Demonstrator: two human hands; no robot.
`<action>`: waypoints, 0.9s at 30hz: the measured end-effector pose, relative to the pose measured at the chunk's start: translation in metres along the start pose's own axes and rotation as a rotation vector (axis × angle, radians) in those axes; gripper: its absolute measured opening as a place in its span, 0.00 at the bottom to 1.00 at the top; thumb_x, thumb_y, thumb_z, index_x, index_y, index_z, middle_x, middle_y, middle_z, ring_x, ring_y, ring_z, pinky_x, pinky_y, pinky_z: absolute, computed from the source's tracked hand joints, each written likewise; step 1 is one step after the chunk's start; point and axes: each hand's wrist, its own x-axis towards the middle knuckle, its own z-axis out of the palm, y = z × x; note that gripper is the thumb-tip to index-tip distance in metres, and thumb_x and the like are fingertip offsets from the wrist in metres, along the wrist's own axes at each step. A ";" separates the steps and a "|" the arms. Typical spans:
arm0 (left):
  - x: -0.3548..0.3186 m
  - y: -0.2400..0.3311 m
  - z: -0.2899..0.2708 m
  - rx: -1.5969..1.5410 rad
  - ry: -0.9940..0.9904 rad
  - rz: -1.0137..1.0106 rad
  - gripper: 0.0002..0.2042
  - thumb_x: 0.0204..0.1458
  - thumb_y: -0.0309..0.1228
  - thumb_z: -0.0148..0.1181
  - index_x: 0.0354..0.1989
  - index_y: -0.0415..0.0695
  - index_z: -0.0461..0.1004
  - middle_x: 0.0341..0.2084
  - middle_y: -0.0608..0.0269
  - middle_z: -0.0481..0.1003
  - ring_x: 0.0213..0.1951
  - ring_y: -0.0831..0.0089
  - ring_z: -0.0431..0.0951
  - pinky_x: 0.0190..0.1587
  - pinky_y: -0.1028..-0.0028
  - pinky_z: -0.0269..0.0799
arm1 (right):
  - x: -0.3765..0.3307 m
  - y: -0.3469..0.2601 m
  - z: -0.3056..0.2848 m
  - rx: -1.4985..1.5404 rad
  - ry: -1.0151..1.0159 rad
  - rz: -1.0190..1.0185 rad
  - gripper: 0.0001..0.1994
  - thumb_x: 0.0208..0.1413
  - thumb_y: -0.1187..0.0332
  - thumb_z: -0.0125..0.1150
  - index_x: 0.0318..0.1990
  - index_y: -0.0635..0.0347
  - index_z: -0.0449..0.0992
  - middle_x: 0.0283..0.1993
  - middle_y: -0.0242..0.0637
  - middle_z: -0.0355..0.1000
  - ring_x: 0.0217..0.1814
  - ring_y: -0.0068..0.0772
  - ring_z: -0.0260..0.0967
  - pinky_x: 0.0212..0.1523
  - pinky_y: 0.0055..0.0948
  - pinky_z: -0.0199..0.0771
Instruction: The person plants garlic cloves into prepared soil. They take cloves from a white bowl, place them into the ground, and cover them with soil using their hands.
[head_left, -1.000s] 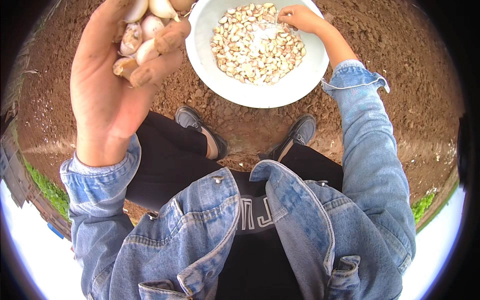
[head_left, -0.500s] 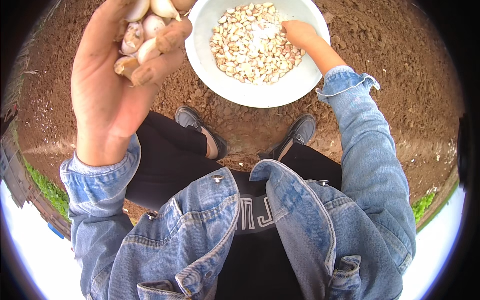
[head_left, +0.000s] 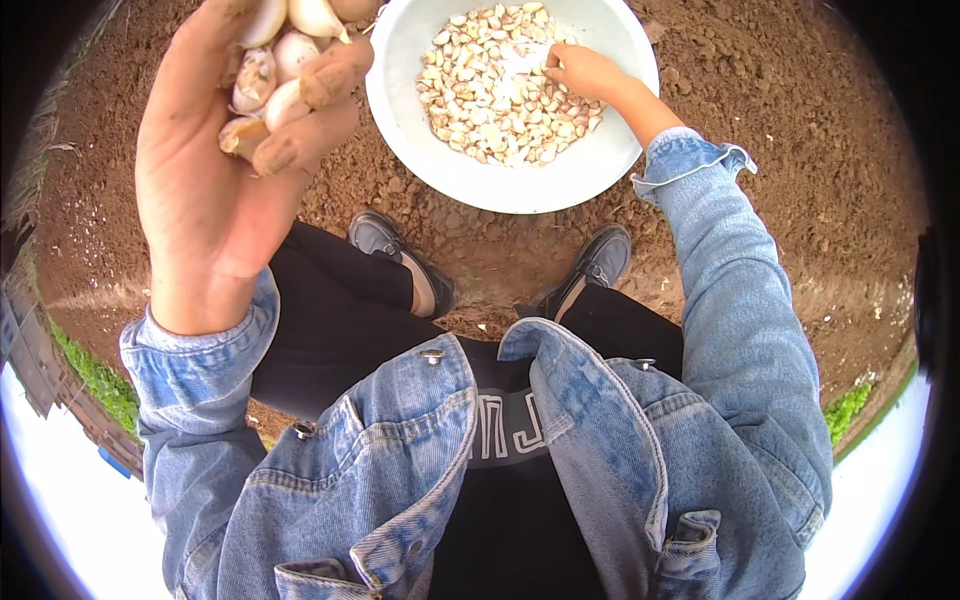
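Several pale garlic cloves (head_left: 294, 56) rest in my left hand (head_left: 205, 190), raised at the upper left with its palm up and fingers curled around them. The frame's top edge cuts off some of its fingers. A wide white basin (head_left: 500, 190) stands on the soil ahead, its bottom covered with loose garlic cloves (head_left: 490, 100). Inside it, over the right part of the heap, is my right hand (head_left: 590, 75). Its fingers are bent and drawn together at the cloves; whatever lies between the fingertips is hidden.
Brown, crumbly soil (head_left: 790, 130) surrounds the basin. My two dark shoes (head_left: 592, 268) are planted on the ground just on the near side of it. Green plants (head_left: 95, 375) show at the far left rim.
My right hand has shifted slightly left over the cloves, and more of its fingers show. My left hand, still holding its cloves, has drifted a little left.
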 end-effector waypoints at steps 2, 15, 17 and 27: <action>-0.002 0.000 0.000 -0.004 -0.002 -0.002 0.14 0.68 0.35 0.38 0.53 0.37 0.62 0.42 0.55 0.62 0.30 0.81 0.62 0.21 0.89 0.65 | 0.002 -0.003 -0.015 0.450 -0.070 0.017 0.09 0.61 0.61 0.54 0.40 0.56 0.73 0.30 0.33 0.73 0.27 0.26 0.68 0.27 0.28 0.67; 0.009 -0.016 0.012 -0.028 0.238 0.071 0.15 0.68 0.39 0.39 0.47 0.41 0.68 0.37 0.53 0.72 0.26 0.74 0.75 0.15 0.87 0.68 | -0.030 -0.058 -0.034 0.738 -0.627 0.094 0.10 0.60 0.61 0.57 0.38 0.55 0.79 0.27 0.23 0.71 0.20 0.12 0.60 0.18 0.16 0.57; 0.010 -0.018 0.014 -0.001 0.232 0.095 0.15 0.68 0.39 0.39 0.47 0.41 0.68 0.37 0.52 0.72 0.26 0.74 0.75 0.15 0.87 0.68 | -0.036 -0.065 -0.008 0.499 -0.791 0.067 0.10 0.57 0.64 0.56 0.41 0.55 0.81 0.29 0.27 0.77 0.23 0.17 0.66 0.21 0.21 0.64; 0.006 -0.014 0.009 -0.013 0.124 0.060 0.15 0.68 0.38 0.38 0.49 0.39 0.66 0.39 0.53 0.69 0.26 0.77 0.69 0.16 0.87 0.67 | 0.012 0.004 -0.009 0.260 0.188 0.067 0.10 0.56 0.59 0.55 0.40 0.47 0.81 0.29 0.36 0.78 0.26 0.32 0.73 0.34 0.34 0.75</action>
